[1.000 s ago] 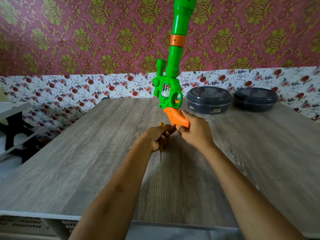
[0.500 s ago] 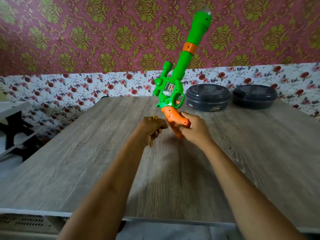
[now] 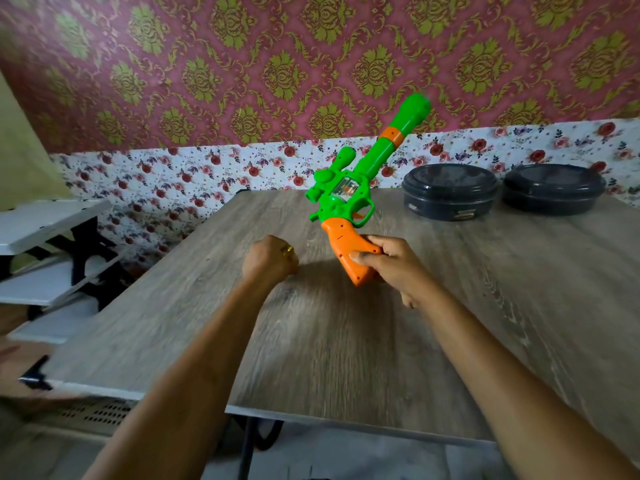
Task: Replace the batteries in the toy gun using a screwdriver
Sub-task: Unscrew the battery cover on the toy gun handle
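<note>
here, seen from the head camera, a person's two bare forearms reach out over a grey wood-grain table (image 3: pixel 346 341). the right hand (image 3: pixel 391 268) holds a green and orange toy gun (image 3: pixel 341 199) up in the air above the middle of the table. its fingers and thumb are clamped around the orange grip (image 3: pixel 346 251), and the butt of the grip points down towards the tabletop. the green barrel slants up and to the right, and its tip shows against the red and gold wallpaper (image 3: pixel 242 64). just left of the gun, and apart from it, the left hand (image 3: pixel 268 259) is curled into a tight fist with its back towards the viewer. a small yellow piece (image 3: pixel 287 251) shows at the top of the fist, and the rest of it is hidden. at the far right of the table sit two dark round lidded containers (image 3: pixel 450 190) (image 3: pixel 554 187), side by side against the floral wall strip. a white shelf unit (image 3: pixel 52 220) stands off the table's left side.
</note>
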A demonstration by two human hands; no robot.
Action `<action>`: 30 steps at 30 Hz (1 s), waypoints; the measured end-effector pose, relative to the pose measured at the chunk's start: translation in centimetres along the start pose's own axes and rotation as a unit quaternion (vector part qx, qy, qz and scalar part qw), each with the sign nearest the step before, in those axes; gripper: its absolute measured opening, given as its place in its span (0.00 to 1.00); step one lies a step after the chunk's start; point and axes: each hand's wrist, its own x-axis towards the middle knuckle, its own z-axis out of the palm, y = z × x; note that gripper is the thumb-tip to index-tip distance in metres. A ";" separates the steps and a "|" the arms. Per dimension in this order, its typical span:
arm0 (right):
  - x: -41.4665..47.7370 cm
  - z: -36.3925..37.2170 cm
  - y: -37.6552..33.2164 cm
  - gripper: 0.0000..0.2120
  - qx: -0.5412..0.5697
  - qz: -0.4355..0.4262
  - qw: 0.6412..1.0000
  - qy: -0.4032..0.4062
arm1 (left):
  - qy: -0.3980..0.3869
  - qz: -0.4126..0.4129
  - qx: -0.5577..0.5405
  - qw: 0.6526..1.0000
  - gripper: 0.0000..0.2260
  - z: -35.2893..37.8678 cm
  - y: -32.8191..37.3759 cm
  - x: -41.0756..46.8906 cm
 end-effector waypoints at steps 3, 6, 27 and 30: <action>0.0 0.0 0.2 0.19 0.003 0.016 1.000 -0.005 | 0.004 0.005 0.022 1.000 0.06 -0.1 -0.5 0.1; 0.0 0.1 0.5 0.18 0.014 0.027 0.999 -0.014 | -0.005 0.006 0.056 0.998 0.06 -0.3 -0.6 0.2; 0.6 -1.0 1.3 0.08 0.070 0.041 0.995 -0.053 | -0.157 -0.059 -0.366 0.915 0.11 1.6 4.7 -1.4; 0.7 -1.3 1.6 0.08 0.071 0.052 0.994 -0.058 | -0.134 -0.056 -0.422 0.895 0.13 3.1 5.0 -1.1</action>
